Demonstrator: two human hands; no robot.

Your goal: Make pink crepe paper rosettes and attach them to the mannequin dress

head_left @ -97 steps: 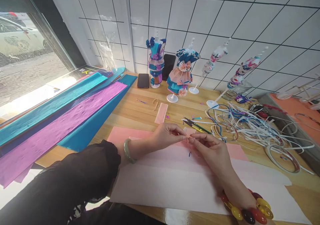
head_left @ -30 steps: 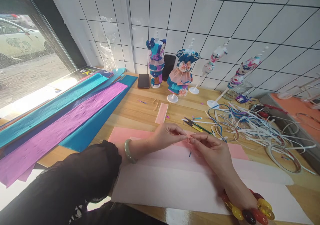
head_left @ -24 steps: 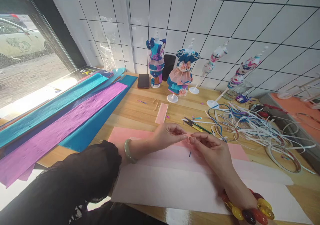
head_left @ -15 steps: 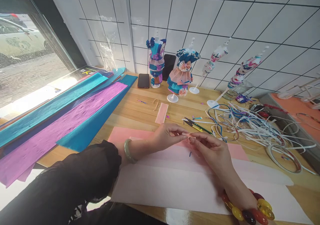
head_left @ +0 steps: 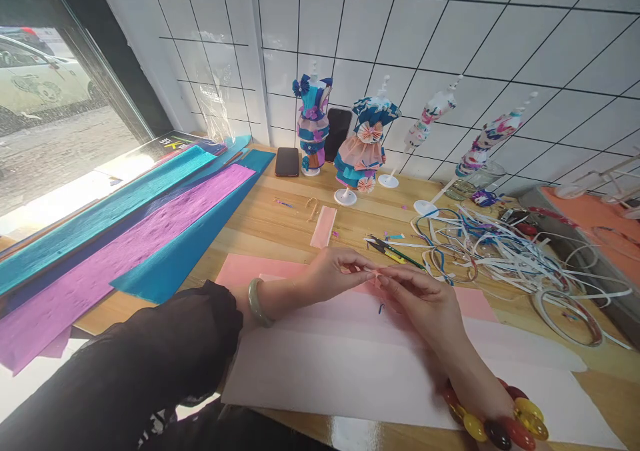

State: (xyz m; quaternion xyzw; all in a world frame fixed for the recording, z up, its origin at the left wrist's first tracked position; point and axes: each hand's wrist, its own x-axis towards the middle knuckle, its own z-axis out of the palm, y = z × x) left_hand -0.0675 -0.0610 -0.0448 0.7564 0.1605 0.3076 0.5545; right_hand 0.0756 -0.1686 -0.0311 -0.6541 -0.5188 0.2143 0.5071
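Note:
My left hand (head_left: 334, 276) and my right hand (head_left: 426, 301) meet fingertip to fingertip, each closed in a pinch. Between them is a small pink paper piece (head_left: 377, 279), mostly covered by the fingers. Both hands are above large pale pink paper sheets (head_left: 325, 357) spread along the table's front. A tiny dark blue scrap (head_left: 381, 309) lies on the paper just below the fingertips. Farther back, a narrow pink paper strip (head_left: 324, 227) rests on the wood. Dark-handled scissors or pliers (head_left: 390, 249) lie beyond my right fingers, partly overlapping a yellow item.
Small dress forms in paper outfits, one blue and purple (head_left: 313, 127), one peach and blue (head_left: 363, 151), stand by the tiled wall. Tangled paper strips (head_left: 500, 251) cover the right. Purple crepe paper (head_left: 150, 251) lies left. A black phone (head_left: 287, 162) is at the back.
The fingers of my right hand have shifted slightly, curling closer over the small pink paper piece. Everything else stays in place.

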